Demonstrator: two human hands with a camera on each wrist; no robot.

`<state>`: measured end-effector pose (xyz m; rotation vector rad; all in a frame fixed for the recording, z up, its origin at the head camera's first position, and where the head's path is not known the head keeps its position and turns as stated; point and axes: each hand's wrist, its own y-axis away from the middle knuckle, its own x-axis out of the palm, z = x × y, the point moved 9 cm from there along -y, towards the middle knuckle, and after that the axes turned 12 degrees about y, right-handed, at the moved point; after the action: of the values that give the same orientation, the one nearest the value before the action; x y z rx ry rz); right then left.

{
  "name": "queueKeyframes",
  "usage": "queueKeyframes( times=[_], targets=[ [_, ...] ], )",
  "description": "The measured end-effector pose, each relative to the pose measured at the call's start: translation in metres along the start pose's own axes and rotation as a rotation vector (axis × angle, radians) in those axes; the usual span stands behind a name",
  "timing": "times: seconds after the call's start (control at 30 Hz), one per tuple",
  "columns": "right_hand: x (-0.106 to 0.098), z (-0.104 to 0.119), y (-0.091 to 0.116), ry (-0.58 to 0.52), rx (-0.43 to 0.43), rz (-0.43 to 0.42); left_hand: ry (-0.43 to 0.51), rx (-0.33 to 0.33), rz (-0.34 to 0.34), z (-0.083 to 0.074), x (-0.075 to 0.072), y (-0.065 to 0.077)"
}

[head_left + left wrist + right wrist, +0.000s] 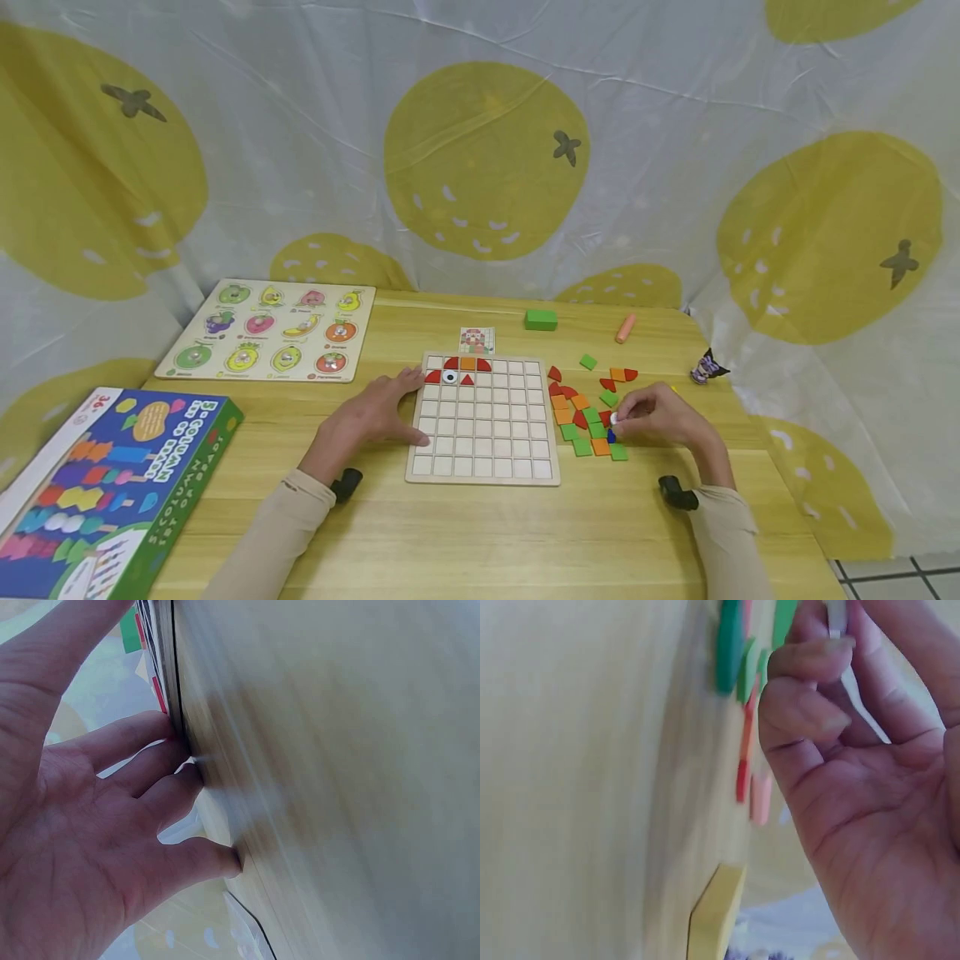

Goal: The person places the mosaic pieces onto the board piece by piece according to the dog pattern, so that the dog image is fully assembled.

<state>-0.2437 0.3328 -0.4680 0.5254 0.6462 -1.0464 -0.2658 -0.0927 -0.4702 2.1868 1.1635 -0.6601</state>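
Observation:
A square wooden grid board (483,473) lies in the middle of the table. Its upper left cells hold red pieces, an orange square (468,364), a white tile with a black dot (450,377) and a red triangle (467,380). My left hand (375,408) rests at the board's left side, thumb and fingers spread, touching its edge. To the right, my right hand (660,415) pinches a small white piece (613,418) between thumb and fingers, just above the loose tiles. A blue piece (611,437) shows below those fingertips. The white piece is partly hidden by fingers.
Green, red and orange tiles (582,447) lie scattered right of the board. Behind it are a pattern card (477,340), a green block (541,320) and an orange stick (626,328). A fruit puzzle (262,350) and a bead-set box (112,492) stand left, a figurine (707,367) right.

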Motion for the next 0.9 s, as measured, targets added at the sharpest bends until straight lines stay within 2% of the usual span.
queueKeyframes(
  times=[0.1, 0.23, 0.53, 0.9],
  targets=[
    [0.005, 0.010, -0.011, -0.058, -0.036, 0.021, 0.003, -0.008, 0.001, 0.001, 0.000, 0.001],
    [0.011, 0.025, -0.027, -0.103, -0.059, 0.006, 0.005, -0.008, 0.003, 0.001, 0.000, 0.001],
    [0.036, 0.065, -0.071, -0.120, -0.083, -0.001, -0.003, -0.025, 0.006, -0.001, 0.001, -0.001],
    [0.066, 0.098, -0.123, -0.112, -0.060, -0.082, -0.003, -0.031, 0.003, 0.003, 0.000, -0.001]
  ],
)
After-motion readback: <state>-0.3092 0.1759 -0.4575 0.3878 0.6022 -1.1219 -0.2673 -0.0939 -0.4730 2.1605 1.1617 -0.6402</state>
